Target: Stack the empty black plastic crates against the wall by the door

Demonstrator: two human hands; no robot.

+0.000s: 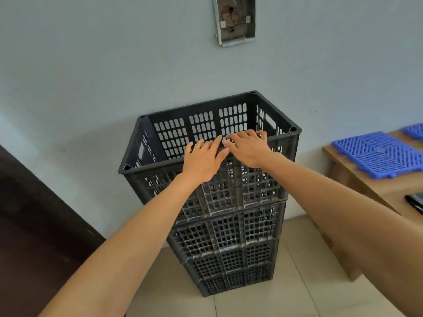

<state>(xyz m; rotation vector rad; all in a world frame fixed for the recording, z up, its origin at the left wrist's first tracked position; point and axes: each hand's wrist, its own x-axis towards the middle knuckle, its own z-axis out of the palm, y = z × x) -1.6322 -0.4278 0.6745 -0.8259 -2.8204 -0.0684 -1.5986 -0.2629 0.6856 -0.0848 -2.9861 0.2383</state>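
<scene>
A stack of black perforated plastic crates stands on the tiled floor against the pale wall. The top crate [201, 124] is empty and sits square on the crates below [229, 243]. My left hand [202, 160] and my right hand [248, 146] lie side by side, palms down, over the middle of the top crate's near rim. Their fingers are spread and reach slightly into the crate. Neither hand grips anything that I can see.
A dark brown door [34, 220] fills the lower left. A wooden table [375, 188] stands at the right with blue plastic grid tiles [377, 154] on it and a dark object [415, 201] at its edge. An open electrical box [234, 19] hangs on the wall above.
</scene>
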